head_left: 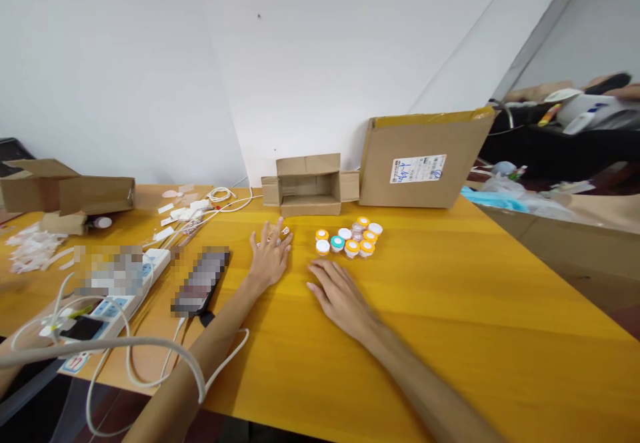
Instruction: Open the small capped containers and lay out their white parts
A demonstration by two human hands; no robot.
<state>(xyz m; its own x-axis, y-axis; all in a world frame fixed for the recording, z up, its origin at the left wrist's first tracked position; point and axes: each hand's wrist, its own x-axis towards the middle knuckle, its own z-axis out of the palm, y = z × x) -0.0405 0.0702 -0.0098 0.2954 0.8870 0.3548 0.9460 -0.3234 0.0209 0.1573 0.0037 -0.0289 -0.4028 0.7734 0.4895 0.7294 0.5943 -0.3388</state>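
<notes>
My left hand (270, 261) rests low over the yellow table with its fingers spread. Small orange-and-white patterned pieces (285, 231) show around its fingertips; the fingers partly hide them, and their kind is unclear. Just short of a cluster of small round containers lies my right hand (343, 296), palm down, fingers stretched forward and holding nothing. Several of the containers have orange rims, such as one orange-rimmed container (352, 247); others are white, and there is one teal-topped container (337, 243). They stand close together.
Behind the hands, a small open cardboard box (310, 204) faces me beside a large upright carton (425, 156). Left of my forearm are a phone (203, 279), a white power strip (160, 264) and looping white cables (150, 341). Another open box (100, 193) sits far left.
</notes>
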